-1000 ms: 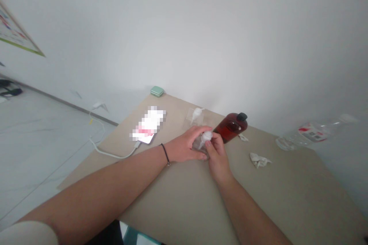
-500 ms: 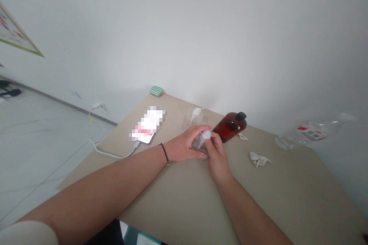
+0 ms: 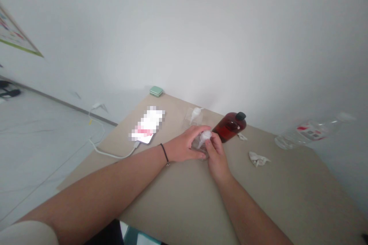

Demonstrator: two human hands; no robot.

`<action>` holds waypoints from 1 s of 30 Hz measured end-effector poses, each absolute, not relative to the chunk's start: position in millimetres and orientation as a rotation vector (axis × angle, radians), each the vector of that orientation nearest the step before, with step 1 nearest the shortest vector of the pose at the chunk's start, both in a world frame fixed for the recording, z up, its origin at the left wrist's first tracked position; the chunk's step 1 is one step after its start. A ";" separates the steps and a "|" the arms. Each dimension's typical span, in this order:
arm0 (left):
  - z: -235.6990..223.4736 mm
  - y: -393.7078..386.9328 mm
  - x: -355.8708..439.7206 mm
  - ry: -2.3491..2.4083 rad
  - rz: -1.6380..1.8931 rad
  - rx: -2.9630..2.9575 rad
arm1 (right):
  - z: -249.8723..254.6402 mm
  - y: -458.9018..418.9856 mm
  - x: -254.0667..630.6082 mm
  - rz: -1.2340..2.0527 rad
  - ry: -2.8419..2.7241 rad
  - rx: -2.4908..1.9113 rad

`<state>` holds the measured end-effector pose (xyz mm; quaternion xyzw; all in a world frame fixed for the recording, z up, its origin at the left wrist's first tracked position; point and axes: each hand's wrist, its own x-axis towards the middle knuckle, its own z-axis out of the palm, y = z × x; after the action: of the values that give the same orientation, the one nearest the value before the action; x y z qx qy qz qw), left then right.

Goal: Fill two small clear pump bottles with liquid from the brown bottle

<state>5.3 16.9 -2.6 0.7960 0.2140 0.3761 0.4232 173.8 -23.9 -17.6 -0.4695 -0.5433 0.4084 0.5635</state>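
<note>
My left hand is wrapped round a small clear bottle standing on the beige table. My right hand pinches the white pump top on that bottle. Both hands meet at the table's middle. Just behind them stands a dark red bottle with a black cap. A second small clear bottle with a white pump stands behind my left hand.
A phone lies at the left with a white cable running off the table edge. A green case sits at the far corner. A crumpled tissue and a clear plastic bottle lie to the right.
</note>
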 end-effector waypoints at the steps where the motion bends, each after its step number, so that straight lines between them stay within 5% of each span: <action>1: -2.6 16.9 5.2 0.533 0.946 1.995 | -18.2 -23.6 174.3 0.950 -1.281 -1.116; 30: -1.6 9.0 7.9 0.613 0.975 2.039 | -9.4 -30.3 177.3 0.790 -1.428 -1.146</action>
<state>7.9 9.0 -1.6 0.8020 0.2413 0.3836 0.3891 177.3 -30.3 -9.4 -0.4826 -0.6016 0.3326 0.5428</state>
